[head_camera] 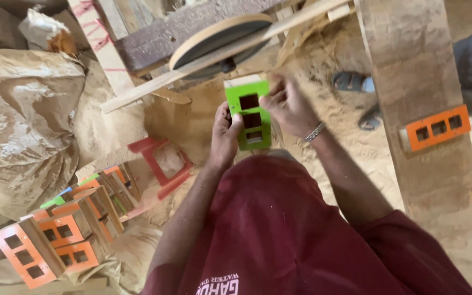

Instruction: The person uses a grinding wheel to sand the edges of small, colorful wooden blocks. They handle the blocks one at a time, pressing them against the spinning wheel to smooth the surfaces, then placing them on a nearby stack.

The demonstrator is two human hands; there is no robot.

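Green wooden block (251, 114) with three square holes: held upright between both hands, just below the sanding disc (219, 38). Left hand (226, 134) clasps its lower left edge, steadying it; right hand (286, 104) pinches the upper right edge, seemingly to guide the top toward the disc. Down-left of the grip: stack of orange blocks (47, 243). Far right: one orange block (437, 128) on a plank (427, 186). Sawdust (323, 60) beneath

Sacks and wrapping at the left edge

A large crumpled tan plastic sack (23, 120) is seen bulging along the left side, above the stacked orange blocks. A smaller crumpled whitish bag (42, 30) is seen at the top left corner. No labels, signs or screens are seen.
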